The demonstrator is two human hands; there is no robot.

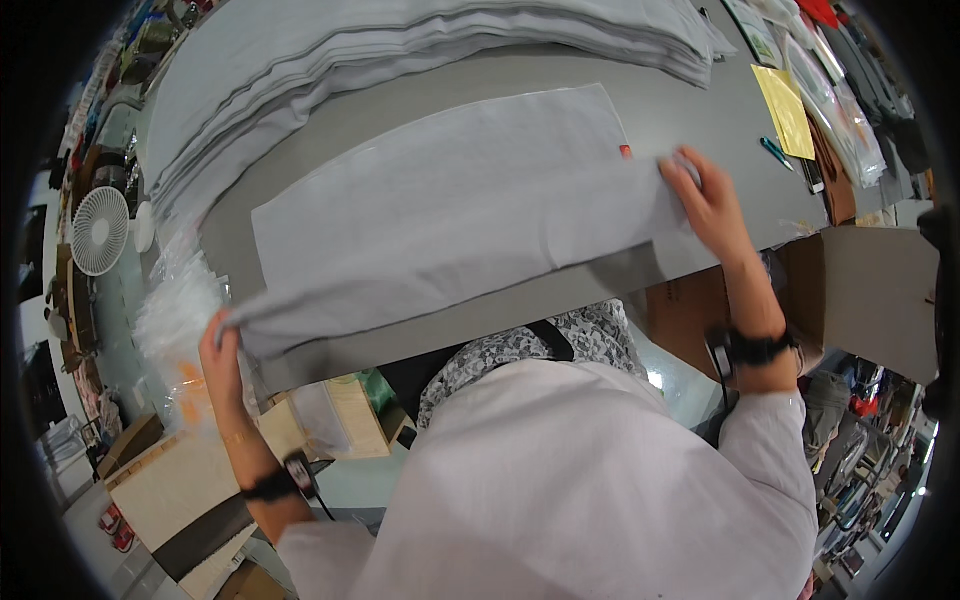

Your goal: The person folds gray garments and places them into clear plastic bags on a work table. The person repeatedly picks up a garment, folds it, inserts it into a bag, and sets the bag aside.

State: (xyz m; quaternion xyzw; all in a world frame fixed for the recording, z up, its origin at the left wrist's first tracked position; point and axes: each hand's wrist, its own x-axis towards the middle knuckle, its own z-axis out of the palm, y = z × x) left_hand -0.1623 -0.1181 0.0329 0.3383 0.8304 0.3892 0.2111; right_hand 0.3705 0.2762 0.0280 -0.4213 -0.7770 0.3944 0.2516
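Observation:
A long light-grey cloth [440, 215] lies across the table in front of me, with one layer folded over its near part. My left hand [220, 350] pinches the cloth's near left corner by the table's edge. At the other end, my right hand [705, 200] grips the right corner between thumb and fingers, slightly lifted. Between the hands the near edge is drawn out and sags a little. A small red tag [626, 152] shows at the right side of the lower layer.
A tall stack of grey cloths [430, 40] covers the table's far side. Clear plastic bags [180, 300] hang at the left, near a white fan [100, 231]. On the right lie a yellow sheet [783, 110] and a teal cutter [776, 153]. A cardboard box [685, 310] stands below the right edge.

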